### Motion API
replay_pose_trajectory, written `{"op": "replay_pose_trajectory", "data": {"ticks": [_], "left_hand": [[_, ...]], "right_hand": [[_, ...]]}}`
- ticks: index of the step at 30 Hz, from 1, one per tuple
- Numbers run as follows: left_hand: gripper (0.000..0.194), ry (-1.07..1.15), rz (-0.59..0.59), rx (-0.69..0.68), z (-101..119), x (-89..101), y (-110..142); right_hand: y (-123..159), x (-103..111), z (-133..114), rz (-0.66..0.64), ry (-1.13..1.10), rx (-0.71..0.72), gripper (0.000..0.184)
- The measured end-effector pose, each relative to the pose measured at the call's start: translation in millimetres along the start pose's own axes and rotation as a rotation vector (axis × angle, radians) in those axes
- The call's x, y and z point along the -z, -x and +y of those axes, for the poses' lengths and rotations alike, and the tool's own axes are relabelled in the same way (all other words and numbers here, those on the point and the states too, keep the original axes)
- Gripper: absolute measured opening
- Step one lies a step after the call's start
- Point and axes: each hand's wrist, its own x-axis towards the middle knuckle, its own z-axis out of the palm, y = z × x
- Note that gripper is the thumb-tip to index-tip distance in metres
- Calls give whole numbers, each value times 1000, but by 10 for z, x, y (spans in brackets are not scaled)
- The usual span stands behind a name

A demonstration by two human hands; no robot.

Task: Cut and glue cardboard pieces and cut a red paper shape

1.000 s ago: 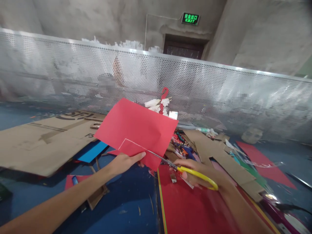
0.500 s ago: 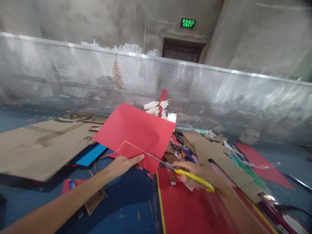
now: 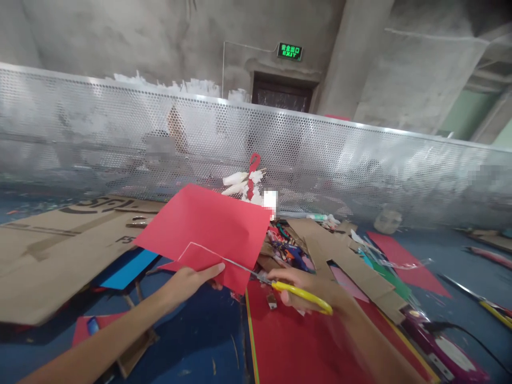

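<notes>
A red sheet of paper (image 3: 212,221) with a pale drawn line is held up over the table. My left hand (image 3: 196,278) pinches its lower edge, thumb on top and fingers partly hidden beneath. My right hand (image 3: 298,285) is wrapped round the yellow handles of a pair of scissors (image 3: 304,296). The scissors' blades lie across the sheet's lower right part, along the drawn line, close to my left thumb. Under my right hand lies a larger red sheet (image 3: 288,341) with yellow and green edges below it.
A flattened cardboard piece (image 3: 76,250) and a blue sheet (image 3: 130,269) lie left. Cardboard strips (image 3: 352,266), a purple device with a cord (image 3: 440,346) and another pair of scissors (image 3: 464,288) lie right. White flowers (image 3: 240,181) stand before a perforated metal panel (image 3: 312,160).
The view has turned slightly right, so everything sits further left and a little lower. Both hands keep their holds, and the blades stay on the drawn line.
</notes>
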Motion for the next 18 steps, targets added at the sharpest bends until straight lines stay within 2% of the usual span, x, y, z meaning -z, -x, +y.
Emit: {"op": "replay_pose_trajectory", "data": {"ticks": [5, 10, 12, 15, 18], "left_hand": [[51, 26, 15, 20, 72, -33, 45], [52, 30, 6, -1, 51, -18, 23], [53, -21, -22, -4, 37, 12, 13], [51, -89, -67, -31, 36, 65, 9], [50, -56, -65, -74, 29, 105, -5]], "right_hand": [[27, -24, -55, -37, -187, -25, 57], [55, -23, -66, -17, -146, -48, 60], [68, -11, -71, 1, -89, -48, 59], [78, 30, -62, 61, 119, -6, 49], [83, 83, -31, 90, 281, 52, 48]]}}
